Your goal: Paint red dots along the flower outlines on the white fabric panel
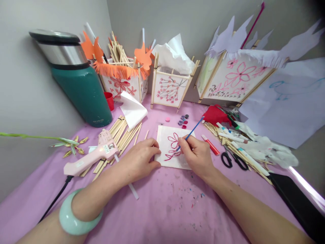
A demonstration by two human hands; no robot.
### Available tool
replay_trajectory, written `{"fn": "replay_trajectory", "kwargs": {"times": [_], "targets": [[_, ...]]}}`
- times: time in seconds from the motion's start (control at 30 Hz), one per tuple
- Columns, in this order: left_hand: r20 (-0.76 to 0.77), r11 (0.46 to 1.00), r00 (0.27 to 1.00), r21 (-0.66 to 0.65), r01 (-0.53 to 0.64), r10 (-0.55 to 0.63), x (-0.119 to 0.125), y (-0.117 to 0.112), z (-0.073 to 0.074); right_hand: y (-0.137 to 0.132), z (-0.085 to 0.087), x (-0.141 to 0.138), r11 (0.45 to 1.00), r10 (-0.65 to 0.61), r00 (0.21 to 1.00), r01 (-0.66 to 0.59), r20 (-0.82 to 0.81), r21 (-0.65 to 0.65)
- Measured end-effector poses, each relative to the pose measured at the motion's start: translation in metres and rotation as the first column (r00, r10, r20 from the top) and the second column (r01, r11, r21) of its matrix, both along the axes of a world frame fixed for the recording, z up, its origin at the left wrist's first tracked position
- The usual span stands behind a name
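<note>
A white square panel (162,135) lies on the purple cloth, with a crimson outlined flower and leaves painted on it. My left hand (142,157) has its fingers and thumb closed at the panel's left edge. Between the fingertips of my right hand (196,154) is a slim blue paintbrush (195,127), its tip low over the drawing beside the petals. My right hand covers the panel's lower right part, so whether the bristles touch the surface cannot be made out. Small paint pots (183,120) sit just behind the panel, near a pink round lid (167,119).
A pink glue gun (90,157) rests on wooden sticks (127,137) at left, near a green bottle (81,91). Black scissors (233,159), a red tube (210,145) and a black phone-like object (294,200) lie right. Decorated lanterns (170,89) stand along the wall.
</note>
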State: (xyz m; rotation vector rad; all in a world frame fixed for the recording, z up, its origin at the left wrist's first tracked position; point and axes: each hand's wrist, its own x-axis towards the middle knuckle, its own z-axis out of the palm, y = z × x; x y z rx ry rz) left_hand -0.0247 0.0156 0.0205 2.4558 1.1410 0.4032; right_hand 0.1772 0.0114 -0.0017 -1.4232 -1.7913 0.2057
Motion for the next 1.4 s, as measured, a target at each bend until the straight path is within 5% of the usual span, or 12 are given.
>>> {"fn": "replay_trajectory", "kwargs": {"times": [0.8, 1.4], "targets": [[0.018, 1.0, 1.0, -0.007, -0.005, 0.005, -0.001, -0.001, 0.0, 0.015, -0.007, 0.017, 0.977, -0.124, 0.979, 0.092, 0.163, 0.192], [0.011, 1.0, 1.0, -0.017, -0.002, 0.002, 0.0, 0.0, 0.0, 0.013, -0.005, 0.012, 0.987, -0.092, 0.984, 0.068, 0.156, 0.148]]}}
